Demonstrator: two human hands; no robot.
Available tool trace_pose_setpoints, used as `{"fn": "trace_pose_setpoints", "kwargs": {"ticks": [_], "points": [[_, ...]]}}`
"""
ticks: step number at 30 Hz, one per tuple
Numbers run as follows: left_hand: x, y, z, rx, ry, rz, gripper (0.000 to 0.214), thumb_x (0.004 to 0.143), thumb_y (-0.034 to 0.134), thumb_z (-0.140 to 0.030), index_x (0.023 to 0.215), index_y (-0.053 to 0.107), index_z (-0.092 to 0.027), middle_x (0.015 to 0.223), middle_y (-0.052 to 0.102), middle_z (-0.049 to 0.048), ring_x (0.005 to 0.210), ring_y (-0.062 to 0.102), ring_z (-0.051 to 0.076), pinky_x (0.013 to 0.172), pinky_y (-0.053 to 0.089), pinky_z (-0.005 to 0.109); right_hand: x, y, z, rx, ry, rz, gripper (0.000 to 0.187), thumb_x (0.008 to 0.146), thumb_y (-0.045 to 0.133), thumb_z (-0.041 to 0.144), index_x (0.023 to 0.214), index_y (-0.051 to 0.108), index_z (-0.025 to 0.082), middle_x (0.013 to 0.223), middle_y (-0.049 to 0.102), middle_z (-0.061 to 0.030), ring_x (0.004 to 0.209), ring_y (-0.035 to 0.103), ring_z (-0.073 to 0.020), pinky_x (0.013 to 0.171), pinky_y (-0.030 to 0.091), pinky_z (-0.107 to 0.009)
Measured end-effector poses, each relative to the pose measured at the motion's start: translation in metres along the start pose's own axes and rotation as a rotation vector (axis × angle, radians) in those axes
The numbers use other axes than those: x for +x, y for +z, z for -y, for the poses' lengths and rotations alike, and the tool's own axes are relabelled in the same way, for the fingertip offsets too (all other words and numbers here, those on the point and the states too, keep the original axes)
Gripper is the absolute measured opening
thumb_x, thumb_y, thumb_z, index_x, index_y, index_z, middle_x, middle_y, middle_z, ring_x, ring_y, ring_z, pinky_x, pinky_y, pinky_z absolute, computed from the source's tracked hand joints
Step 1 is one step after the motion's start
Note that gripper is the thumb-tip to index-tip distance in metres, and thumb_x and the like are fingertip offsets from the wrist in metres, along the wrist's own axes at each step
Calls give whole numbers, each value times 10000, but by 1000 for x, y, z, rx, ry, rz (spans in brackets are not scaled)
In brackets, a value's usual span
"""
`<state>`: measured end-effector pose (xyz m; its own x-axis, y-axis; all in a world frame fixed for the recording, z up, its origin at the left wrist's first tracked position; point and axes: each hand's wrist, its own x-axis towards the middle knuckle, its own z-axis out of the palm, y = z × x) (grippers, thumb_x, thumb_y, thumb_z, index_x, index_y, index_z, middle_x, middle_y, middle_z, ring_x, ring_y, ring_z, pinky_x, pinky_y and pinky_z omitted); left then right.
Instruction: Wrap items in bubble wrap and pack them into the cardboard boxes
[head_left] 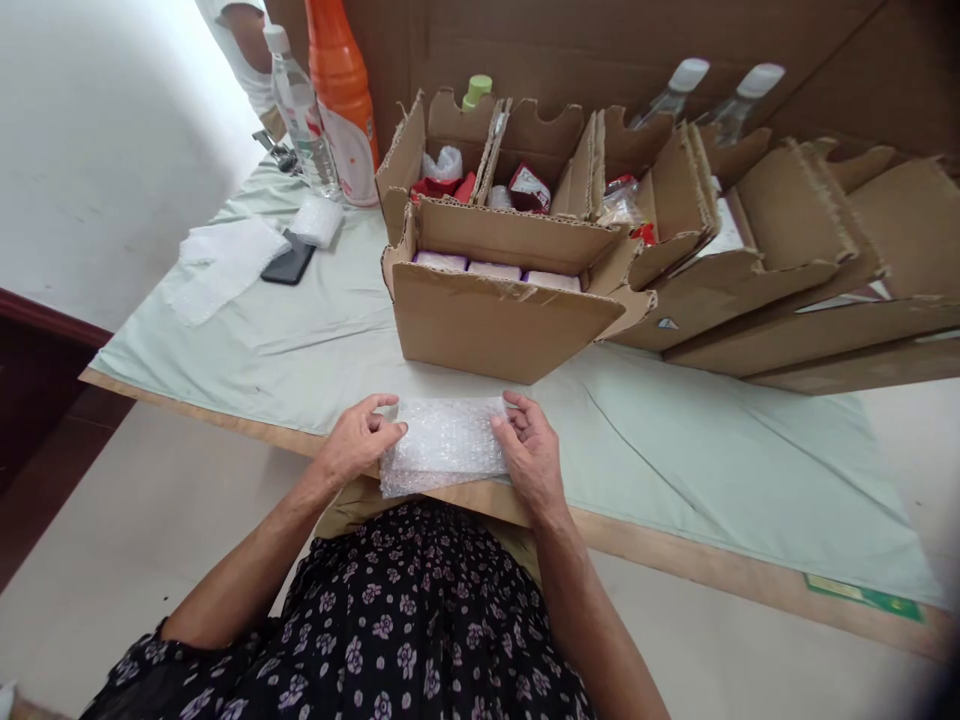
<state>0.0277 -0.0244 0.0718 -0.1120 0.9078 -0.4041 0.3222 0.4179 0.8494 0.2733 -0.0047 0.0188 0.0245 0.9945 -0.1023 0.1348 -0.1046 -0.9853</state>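
A folded sheet of clear bubble wrap [450, 437] lies at the front edge of the table, its lower flap hanging a little past the edge. My left hand [360, 438] is at its left side, thumb tip on the wrap's edge and fingers curled. On the right side, my right hand [531, 450] pinches the wrap, with the thumb on top and the fingers at its far corner. Just beyond stands an open cardboard box [495, 325] with a row of white, purple-edged packs inside.
More open cardboard boxes [787, 205] holding small packaged items line the back. At the back left stand an orange bottle [341, 90] and a clear bottle [304, 120]. Near them lie a black phone [289, 260] and white bubble-wrap pieces [225, 262]. Another person's arm [251, 40] shows beyond.
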Motion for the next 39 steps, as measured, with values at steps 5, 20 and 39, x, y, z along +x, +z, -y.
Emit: {"fn": "trace_pose_setpoints", "kwargs": {"ticks": [5,20,39], "points": [[12,3,2,335,88,-43,477,742,654,-409,1145,714,-160,487,468,-91,492,465,151,557,337,280,-3,1,0,-14,-14,-13,471,870,663,469,1259,582,216,924,687,-35,799,620,-186,756,497,-349],[-19,3,1,103,122,45,223,808,604,-369,969,608,-214,607,616,-51,550,553,142,560,424,260,-18,3,8,-11,19,-62,542,862,678,443,1330,550,201,1056,679,-80,881,650,-195,845,555,-381],[-17,9,30,717,221,-263,283,810,753,-374,1033,667,-222,983,665,54,877,662,244,751,515,344,-19,2,-8,-199,-142,-188,448,914,656,378,1340,617,243,1067,708,-70,913,666,-202,869,563,-387]]}}
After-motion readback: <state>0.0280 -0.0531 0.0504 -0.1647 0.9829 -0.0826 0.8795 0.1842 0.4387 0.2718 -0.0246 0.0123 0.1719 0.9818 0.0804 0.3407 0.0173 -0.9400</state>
